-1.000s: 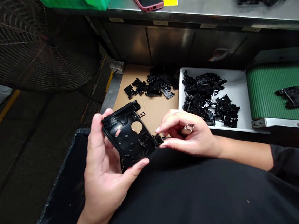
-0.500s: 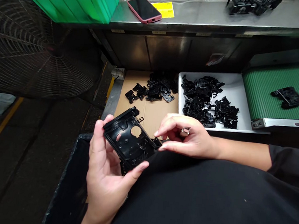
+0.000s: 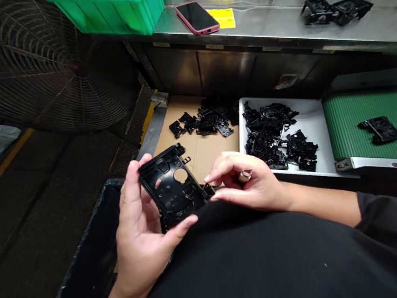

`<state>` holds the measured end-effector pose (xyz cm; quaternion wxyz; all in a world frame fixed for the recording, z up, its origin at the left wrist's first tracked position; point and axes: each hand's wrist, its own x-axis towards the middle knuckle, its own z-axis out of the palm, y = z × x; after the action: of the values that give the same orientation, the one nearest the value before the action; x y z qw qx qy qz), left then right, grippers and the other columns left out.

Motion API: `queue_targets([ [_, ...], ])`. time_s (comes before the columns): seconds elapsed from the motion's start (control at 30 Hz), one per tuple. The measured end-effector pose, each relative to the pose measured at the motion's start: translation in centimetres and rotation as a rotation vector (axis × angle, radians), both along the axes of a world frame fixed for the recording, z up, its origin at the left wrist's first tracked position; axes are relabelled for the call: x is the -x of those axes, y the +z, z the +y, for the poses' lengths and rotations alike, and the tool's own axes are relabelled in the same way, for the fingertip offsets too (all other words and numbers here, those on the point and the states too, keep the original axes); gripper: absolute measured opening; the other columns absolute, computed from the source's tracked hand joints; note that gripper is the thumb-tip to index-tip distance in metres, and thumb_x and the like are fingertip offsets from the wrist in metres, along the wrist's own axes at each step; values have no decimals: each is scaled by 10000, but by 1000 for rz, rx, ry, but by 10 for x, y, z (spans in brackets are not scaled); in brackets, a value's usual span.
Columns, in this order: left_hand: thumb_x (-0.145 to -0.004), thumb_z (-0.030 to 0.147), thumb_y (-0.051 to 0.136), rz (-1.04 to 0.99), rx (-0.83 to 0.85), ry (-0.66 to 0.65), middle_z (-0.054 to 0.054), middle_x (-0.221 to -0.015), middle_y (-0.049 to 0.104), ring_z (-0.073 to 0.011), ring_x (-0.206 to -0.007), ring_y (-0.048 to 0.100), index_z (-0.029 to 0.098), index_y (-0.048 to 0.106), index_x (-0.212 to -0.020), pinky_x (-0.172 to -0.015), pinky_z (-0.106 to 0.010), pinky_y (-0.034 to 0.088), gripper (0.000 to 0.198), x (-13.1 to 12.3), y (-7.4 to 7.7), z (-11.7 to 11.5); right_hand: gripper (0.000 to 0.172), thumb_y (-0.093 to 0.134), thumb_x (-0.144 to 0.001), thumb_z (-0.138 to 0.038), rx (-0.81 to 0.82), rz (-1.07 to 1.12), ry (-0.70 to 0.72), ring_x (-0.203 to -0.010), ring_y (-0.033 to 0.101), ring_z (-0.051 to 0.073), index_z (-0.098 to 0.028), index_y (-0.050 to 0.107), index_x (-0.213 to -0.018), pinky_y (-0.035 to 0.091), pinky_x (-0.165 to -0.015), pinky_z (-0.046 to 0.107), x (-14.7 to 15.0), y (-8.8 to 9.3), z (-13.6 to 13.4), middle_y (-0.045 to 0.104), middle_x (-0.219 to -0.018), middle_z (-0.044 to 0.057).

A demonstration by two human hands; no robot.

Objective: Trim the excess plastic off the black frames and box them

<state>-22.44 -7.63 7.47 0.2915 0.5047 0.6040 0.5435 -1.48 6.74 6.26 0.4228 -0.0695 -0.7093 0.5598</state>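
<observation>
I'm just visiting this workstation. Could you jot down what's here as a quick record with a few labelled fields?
Held item: black moulded plastic part with a round hole
Left hand: cradles it, thumb on its lower edge
Right hand: fingertips at its corner; ring on a finger
Below left hand: black-lined bin
Ahead: cardboard sheet and white tray, both holding heaped black parts
Right: green conveyor belt carrying one black part
Left: wire-guarded fan
</observation>
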Motion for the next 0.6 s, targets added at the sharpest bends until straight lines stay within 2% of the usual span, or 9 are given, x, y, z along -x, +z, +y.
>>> queue_targets([
  [0.33, -743, 213, 1015, -1, -10, 21, -22, -1856, 294, -421, -1654, 411, 525, 372, -1716, -1330, -656, 388, 1207, 7, -2, -7, 245, 881, -925, -117, -3, 5, 20, -745, 567, 70, -83, 760, -1135, 462, -583, 191, 10, 2, -6, 669, -946, 23],
  [0.6, -749, 251, 1021, 2, -13, 31, -30, -1856, 292, -428, -1691, 334, 524, 358, -1721, -1365, -668, 320, 1208, 14, -3, -15, 242, 882, -939, -169, -33, -20, 16, -741, 585, 79, -120, 762, -1143, 476, -589, 203, 16, 2, -11, 699, -958, 25],
])
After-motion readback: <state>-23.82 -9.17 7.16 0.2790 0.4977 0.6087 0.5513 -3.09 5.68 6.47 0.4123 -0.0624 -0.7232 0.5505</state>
